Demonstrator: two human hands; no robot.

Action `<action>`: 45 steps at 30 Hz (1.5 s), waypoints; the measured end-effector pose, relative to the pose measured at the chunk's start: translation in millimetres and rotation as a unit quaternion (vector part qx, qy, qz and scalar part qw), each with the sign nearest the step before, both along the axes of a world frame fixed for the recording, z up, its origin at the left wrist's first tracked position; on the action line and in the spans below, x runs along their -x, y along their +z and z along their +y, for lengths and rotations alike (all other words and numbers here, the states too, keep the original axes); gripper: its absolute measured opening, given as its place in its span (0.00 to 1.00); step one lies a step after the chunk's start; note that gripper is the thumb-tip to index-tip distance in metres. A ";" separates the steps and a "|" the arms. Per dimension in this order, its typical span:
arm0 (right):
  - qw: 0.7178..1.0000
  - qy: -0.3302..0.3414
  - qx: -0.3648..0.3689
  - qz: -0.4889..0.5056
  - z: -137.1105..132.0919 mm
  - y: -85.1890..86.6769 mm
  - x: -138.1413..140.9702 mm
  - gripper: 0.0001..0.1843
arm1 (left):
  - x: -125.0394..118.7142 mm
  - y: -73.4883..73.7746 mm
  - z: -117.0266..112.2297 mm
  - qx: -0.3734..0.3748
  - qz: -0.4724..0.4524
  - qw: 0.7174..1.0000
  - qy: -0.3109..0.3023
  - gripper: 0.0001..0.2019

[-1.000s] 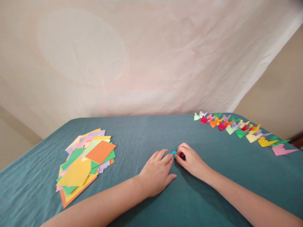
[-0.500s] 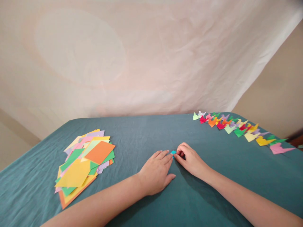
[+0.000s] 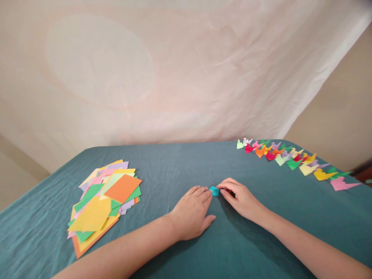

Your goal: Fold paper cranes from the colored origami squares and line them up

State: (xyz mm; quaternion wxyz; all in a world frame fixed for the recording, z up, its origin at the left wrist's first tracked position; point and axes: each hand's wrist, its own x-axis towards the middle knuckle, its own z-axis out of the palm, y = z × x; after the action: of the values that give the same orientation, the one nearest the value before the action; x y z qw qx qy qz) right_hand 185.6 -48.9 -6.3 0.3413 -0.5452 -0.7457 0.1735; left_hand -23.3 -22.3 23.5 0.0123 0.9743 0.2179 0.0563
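Observation:
A small folded piece of blue paper (image 3: 214,191) lies on the teal cloth between my two hands. My left hand (image 3: 194,212) rests flat, its fingers stretched out and their tips on the paper's left side, covering part of it. At the paper's right corner, my right hand (image 3: 238,197) has thumb and index finger pinched together. The exact grip on that corner is too small to make out clearly.
To the left is a loose pile of coloured paper squares (image 3: 101,201). Several folded paper birds (image 3: 293,162) stand in slanting rows along the right side of the cloth-covered table (image 3: 174,166). A pale sheet (image 3: 186,77) hangs behind.
My right hand has shifted slightly right, and its fingers have moved off the paper's middle to its right corner. More of the blue paper shows. My left hand has stayed in place.

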 end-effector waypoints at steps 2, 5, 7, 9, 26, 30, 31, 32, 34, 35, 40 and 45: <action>0.999 0.024 -0.012 -0.043 -5.1 3.7 -0.9 0.16 | -0.1 -0.3 0.0 0.000 -0.002 1.000 0.001 0.25; 0.989 0.036 -0.046 -0.137 -13.6 5.4 0.6 0.21 | -0.1 -0.1 0.0 -0.001 0.002 1.000 0.002 0.25; 0.976 0.047 -0.071 -0.199 -17.9 3.7 2.6 0.20 | 0.0 0.3 0.0 -0.004 0.005 1.000 0.000 0.25; 0.964 0.056 -0.090 -0.245 -20.0 1.0 4.6 0.18 | 0.1 0.3 0.3 -0.007 0.007 1.000 -0.003 0.25; 0.933 0.049 -0.069 -0.349 -17.6 4.7 5.7 0.18 | 5.5 4.8 15.1 0.022 -0.032 0.998 -0.051 0.24; 0.935 0.050 -0.076 -0.342 -16.7 4.4 4.6 0.18 | 8.6 2.7 15.9 0.014 -0.026 0.999 -0.023 0.23; 0.936 0.050 -0.078 -0.341 -16.6 4.7 4.5 0.18 | 9.1 2.2 15.4 0.012 -0.025 0.999 -0.016 0.23; 0.936 0.051 -0.078 -0.339 -16.7 5.1 4.5 0.17 | 9.4 1.8 14.8 0.011 -0.022 1.000 -0.012 0.23; 0.936 0.052 -0.078 -0.338 -16.8 5.9 4.7 0.17 | 9.5 1.2 13.4 0.009 -0.019 1.000 -0.006 0.23; 0.936 0.052 -0.077 -0.339 -16.9 6.3 4.9 0.18 | 9.5 1.0 12.7 0.007 -0.017 1.000 -0.004 0.23; 0.928 0.049 -0.067 -0.364 -17.7 6.2 6.5 0.18 | 8.4 0.0 10.2 0.000 -0.021 1.000 0.003 0.23; 0.921 0.045 -0.065 -0.382 -19.5 4.3 9.3 0.17 | 6.8 0.3 7.7 -0.010 -0.023 1.000 0.011 0.23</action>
State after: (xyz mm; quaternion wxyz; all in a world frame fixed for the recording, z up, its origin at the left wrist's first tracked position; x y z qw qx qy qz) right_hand 176.3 -68.4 -2.0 0.0568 -0.5123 -0.8530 -0.0819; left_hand -30.1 -14.6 23.8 0.0072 0.9704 0.2273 0.0815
